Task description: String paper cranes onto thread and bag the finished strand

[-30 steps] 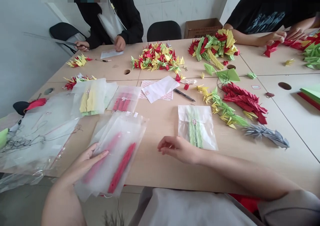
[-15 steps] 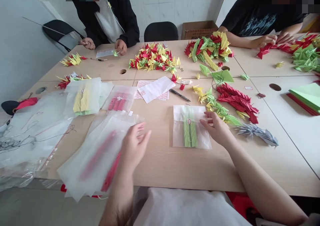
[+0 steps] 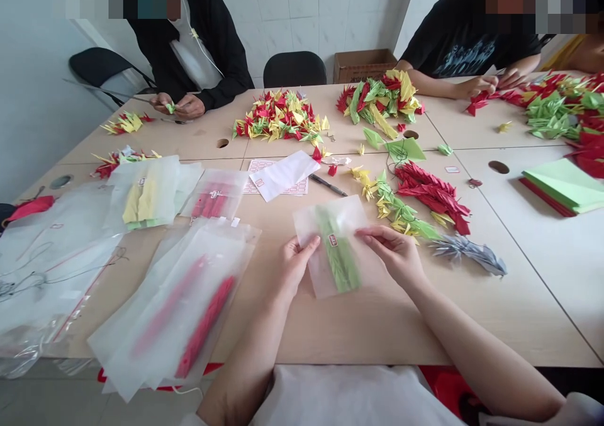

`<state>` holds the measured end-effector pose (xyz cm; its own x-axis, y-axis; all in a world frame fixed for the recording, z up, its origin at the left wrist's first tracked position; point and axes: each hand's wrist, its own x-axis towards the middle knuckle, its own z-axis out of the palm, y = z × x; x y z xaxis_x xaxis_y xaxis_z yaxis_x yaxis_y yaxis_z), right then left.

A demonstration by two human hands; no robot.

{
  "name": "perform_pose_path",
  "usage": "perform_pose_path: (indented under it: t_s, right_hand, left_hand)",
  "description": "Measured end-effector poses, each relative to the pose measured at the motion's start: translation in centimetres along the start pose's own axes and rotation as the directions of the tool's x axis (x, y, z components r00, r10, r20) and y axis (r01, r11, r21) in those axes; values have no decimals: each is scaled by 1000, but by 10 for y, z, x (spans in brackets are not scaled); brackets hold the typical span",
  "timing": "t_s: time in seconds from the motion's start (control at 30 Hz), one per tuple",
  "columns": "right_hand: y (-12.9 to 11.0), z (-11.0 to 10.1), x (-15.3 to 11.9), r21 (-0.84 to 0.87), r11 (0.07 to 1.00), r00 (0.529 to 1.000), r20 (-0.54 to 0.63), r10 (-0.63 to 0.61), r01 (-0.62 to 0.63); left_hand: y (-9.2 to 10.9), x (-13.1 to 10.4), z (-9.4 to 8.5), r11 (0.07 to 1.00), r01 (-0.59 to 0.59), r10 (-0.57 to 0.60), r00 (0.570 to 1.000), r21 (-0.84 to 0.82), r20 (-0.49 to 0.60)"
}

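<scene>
The left hand [image 3: 298, 259] and right hand [image 3: 394, 250] each have a grip pinched on opposite edges of a frosted bag [image 3: 319, 275] over the near desk [image 3: 368, 338], probably keeping its green paper strips [image 3: 344, 267] flat; stacked bags [image 3: 172, 281] lie left, seemingly leaving room.

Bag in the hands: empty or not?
Not empty: green folded paper shows through the translucent bag, held between left hand and right hand.

Soft, even light, faint shadows on the tabletop [image 3: 368, 335], wide-angle stretch toward the edges.
</scene>
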<state>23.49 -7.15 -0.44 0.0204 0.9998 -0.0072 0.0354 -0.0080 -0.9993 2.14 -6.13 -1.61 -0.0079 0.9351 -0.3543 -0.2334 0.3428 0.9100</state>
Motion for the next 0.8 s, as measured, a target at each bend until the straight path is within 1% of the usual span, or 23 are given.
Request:
perform_pose_path:
  t_s: [0.1, 0.13, 0.17, 0.2, 0.23, 0.3, 0.33, 0.37, 0.43, 0.53, 0.63, 0.73, 0.8]
  right_hand:
    - [-1, 6, -2, 155, 988, 992, -129, 11, 9]
    - [0, 7, -2, 196, 981, 987, -158, 39, -7]
    - [1, 7, -3, 226, 973, 985, -152, 80, -44]
    - [1, 7, -3, 245, 964, 986, -104, 131, -103]
    - [2, 7, -4, 255, 951, 982, -26, 190, -177]
    - [3, 6, -7, 259, 909, 944, 144, 298, -327]
    - [2, 6, -8, 260, 887, 920, 198, 339, -382]
    - [2, 6, -10, 266, 866, 901, 224, 371, -423]
    - [0, 7, -12, 297, 835, 883, 225, 411, -464]
    - [-4, 8, -15, 344, 801, 872, 218, 439, -490]
    - [-6, 10, -18, 352, 791, 866, 213, 453, -501]
    - [-4, 10, -21, 298, 820, 871, 219, 440, -489]
    - [-2, 10, -21, 250, 853, 881, 254, 399, -458]
  left_hand:
    - [-5, -4, 3, 996, -94, 94, 995, 0, -17]
    - [-5, -6, 4, 994, -111, 111, 994, -5, 4]
    - [-4, -8, 5, 993, -118, 118, 992, -11, 34]
    - [-3, -11, 6, 993, -119, 120, 991, -18, 68]
    - [-1, -14, 6, 993, -115, 117, 988, -24, 99]
    - [4, -19, 8, 996, -92, 94, 982, -20, 164]
    - [5, -21, 9, 997, -75, 75, 978, -9, 192]
    - [6, -23, 9, 998, -58, 56, 975, 4, 215]
    - [8, -26, 10, 999, -31, 25, 972, 20, 233]
    - [7, -30, 7, 1000, -13, 14, 975, -4, 222]
    - [4, -36, 0, 1000, 2, -1, 981, 0, 194]
    - [3, -47, -10, 998, 9, -15, 995, 69, 99]
    - [9, -56, -21, 994, -2, 1, 1000, 105, 14]
